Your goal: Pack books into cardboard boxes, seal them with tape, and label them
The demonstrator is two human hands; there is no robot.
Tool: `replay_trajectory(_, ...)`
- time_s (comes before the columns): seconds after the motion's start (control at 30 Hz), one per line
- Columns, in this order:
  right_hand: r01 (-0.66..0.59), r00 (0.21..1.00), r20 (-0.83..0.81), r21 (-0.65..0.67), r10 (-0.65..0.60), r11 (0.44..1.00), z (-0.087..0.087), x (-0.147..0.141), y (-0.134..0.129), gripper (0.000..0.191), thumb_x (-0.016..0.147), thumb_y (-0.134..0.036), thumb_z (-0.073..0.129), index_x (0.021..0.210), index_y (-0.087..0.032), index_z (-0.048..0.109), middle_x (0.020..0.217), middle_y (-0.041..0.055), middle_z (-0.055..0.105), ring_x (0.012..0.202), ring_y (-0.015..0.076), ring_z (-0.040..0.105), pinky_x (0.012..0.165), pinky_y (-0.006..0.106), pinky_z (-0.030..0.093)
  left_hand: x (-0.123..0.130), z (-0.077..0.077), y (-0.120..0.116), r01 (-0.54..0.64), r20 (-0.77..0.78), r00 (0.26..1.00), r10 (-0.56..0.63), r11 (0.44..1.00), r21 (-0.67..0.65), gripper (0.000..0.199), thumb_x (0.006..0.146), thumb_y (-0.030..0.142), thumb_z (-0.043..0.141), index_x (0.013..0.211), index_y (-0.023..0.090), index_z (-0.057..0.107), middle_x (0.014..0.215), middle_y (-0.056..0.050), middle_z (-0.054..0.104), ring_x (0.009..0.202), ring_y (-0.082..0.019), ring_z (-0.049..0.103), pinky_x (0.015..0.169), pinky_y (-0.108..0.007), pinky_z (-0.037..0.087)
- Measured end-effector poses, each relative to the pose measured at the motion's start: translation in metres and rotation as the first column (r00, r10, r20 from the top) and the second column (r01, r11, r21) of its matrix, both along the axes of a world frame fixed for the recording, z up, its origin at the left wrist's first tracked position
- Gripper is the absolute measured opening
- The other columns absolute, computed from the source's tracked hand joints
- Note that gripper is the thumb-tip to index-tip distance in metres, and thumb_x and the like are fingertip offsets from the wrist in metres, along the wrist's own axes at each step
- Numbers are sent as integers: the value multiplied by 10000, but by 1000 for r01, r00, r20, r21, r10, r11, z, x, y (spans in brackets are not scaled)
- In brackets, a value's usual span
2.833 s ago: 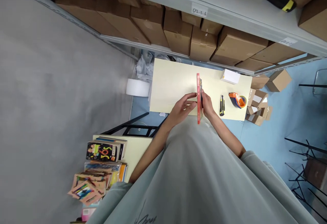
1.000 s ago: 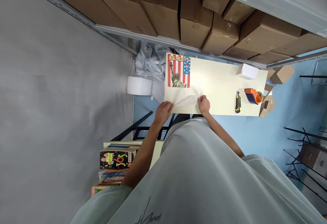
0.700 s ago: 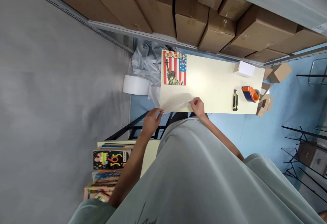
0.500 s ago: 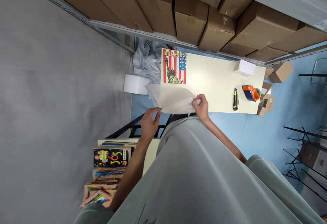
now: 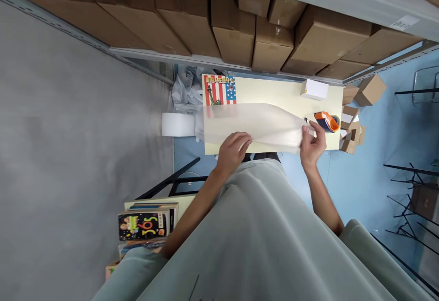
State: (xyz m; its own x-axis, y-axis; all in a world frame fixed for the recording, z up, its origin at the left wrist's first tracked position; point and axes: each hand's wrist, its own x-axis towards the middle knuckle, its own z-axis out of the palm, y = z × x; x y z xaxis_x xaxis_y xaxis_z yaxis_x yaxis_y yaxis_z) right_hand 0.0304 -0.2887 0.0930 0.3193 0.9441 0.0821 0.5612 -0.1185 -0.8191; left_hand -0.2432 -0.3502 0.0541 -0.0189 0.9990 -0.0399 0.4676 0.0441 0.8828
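Observation:
A translucent white sheet (image 5: 260, 125) stretches from the white roll (image 5: 178, 124) across the cream table (image 5: 267, 91). My left hand (image 5: 233, 152) pinches its near edge around the middle. At the sheet's right end, my right hand (image 5: 313, 144) grips it between thumb and fingers. The red, white and blue book (image 5: 219, 88) lies at the table's back left, its lower part covered by the sheet. An orange and blue tape dispenser (image 5: 326, 121) sits just beyond my right hand. Most of the cutter (image 5: 306, 120) is hidden.
Cardboard boxes (image 5: 236, 40) fill a shelf above the table's far side. A white box (image 5: 314, 89) stands at the back right. Crumpled wrapping (image 5: 185, 91) lies left of the table, stacked books (image 5: 147, 223) at lower left. Small cartons (image 5: 349, 120) are beyond the table's right end.
Both hands have moved right, my right hand farther. The sheet now extends much longer across the table and overlaps the book's lower part and most of the cutter. The view has shifted.

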Motion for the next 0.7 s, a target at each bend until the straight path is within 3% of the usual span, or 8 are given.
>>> replay_trajectory(0.07,23,1000,21,-4,-23,1000,-14,21,1,508,1043,-641,663,1327,-222,707,1273,114,721,582,96,559,498,259,492,17,-11,8,63,-10,998,-63,998,-3,345,1138,464,528,1080,274,810,1182,-80,793,1138,-264,731,1104,-422,564)
replay_trajectory(0.17,32,998,48,-92,-28,995,-50,46,6,490,1064,-591,603,1371,-217,678,1283,126,729,750,165,683,618,287,570,38,-39,17,118,-52,991,-121,992,-53,335,1132,426,518,1076,264,805,1174,-90,789,1128,-273,722,1083,-415,565)
replay_trajectory(0.27,6,993,117,-202,18,979,-89,63,13,447,1052,-448,588,1407,-184,657,1334,167,707,1029,248,733,903,386,631,54,-75,21,153,-112,979,-170,977,-146,318,1115,381,516,1126,254,807,1226,-107,783,1186,-291,705,1107,-423,559)
replay_trajectory(0.33,-37,983,163,-294,89,955,-110,72,18,470,1021,-332,595,1458,-164,631,1400,198,666,1021,251,726,1008,432,615,62,-98,21,173,-145,968,-207,961,-217,304,1080,332,543,1222,245,797,1340,-124,764,1277,-318,681,1147,-455,550)
replay_trajectory(0.43,-124,963,166,-417,210,901,-131,81,20,522,1007,-206,543,1525,-167,597,1523,229,574,928,225,728,978,424,630,70,-123,19,188,-190,948,-255,931,-312,360,1019,270,588,1326,224,770,1497,-157,708,1400,-368,632,1211,-525,515)
replay_trajectory(0.57,-195,919,209,-499,336,845,-149,90,21,529,1023,-146,459,1532,-158,604,1610,242,496,983,237,753,991,425,635,74,-137,13,151,-272,931,-245,934,-322,399,1014,248,560,1360,222,757,1548,-177,685,1452,-393,606,1231,-580,489)
replay_trajectory(0.7,-216,863,280,-548,420,808,-158,98,25,531,1034,-128,419,1527,-164,613,1649,241,472,1127,280,752,1030,454,627,66,-142,5,-2,-357,928,-108,956,-293,409,1014,258,539,1364,226,749,1533,-183,687,1447,-398,604,1248,-598,477)
